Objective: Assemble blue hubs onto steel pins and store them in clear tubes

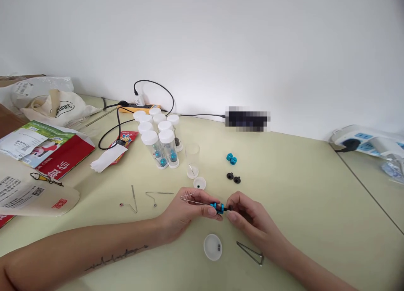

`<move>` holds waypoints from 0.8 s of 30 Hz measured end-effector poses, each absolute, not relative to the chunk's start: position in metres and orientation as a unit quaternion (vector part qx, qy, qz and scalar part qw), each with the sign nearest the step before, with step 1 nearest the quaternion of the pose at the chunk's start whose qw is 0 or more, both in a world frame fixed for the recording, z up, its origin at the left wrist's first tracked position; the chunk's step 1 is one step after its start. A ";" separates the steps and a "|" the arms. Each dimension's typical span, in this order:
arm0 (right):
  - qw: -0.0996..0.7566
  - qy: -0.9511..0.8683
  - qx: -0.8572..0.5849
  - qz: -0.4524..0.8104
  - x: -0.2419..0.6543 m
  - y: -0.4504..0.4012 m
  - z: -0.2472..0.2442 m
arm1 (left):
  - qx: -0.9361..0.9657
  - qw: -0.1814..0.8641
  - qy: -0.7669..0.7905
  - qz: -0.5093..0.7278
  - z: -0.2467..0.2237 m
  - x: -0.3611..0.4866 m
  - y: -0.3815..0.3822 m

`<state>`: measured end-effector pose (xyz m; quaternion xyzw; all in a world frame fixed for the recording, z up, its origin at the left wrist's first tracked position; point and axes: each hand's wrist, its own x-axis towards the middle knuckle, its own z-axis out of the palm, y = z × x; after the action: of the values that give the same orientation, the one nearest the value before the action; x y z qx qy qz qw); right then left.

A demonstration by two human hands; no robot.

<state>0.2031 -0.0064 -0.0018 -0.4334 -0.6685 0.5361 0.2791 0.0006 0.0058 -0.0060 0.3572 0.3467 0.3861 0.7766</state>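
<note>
My left hand is closed around a small shiny blue ridged metal part, and a thin bent wire sticks out from the same grip. At the right end of the blue part, my right hand pinches a small black piece with a thin shaft; its far end is hidden by the fingers. A white cap holding tiny dark pieces lies below the hands. Beside it is a folded metal rod piece. Above my left hand, a second white cap lies by an uncapped clear tube with a thin rod inside.
Several white-capped clear tubes stand together at the back. Two blue parts and two black pieces lie to the right. Bent wires lie left. Boxes, an orange power strip and a white power strip border the table.
</note>
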 end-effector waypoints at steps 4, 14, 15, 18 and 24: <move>0.316 -0.657 -0.427 0.535 0.203 -0.007 -0.005 | 0.357 0.775 0.357 0.381 -0.006 0.000 0.007; 0.353 -0.674 -0.438 0.479 0.203 -0.009 -0.007 | 0.383 0.764 0.348 0.386 -0.006 -0.001 0.007; 0.348 -0.670 -0.442 0.485 0.203 -0.008 -0.007 | 0.382 0.766 0.345 0.384 -0.006 -0.001 0.007; 0.331 -0.658 -0.447 0.507 0.204 -0.008 -0.008 | 0.386 0.775 0.335 0.371 -0.007 -0.002 0.009; 0.306 -0.679 -0.455 0.487 0.205 -0.008 -0.007 | 0.389 0.783 0.331 0.354 -0.007 -0.003 0.012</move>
<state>0.2049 -0.0082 -0.0066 -0.4554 -0.6793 0.4871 0.3063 -0.0031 0.0116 -0.0069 0.3891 0.3309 0.3542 0.7834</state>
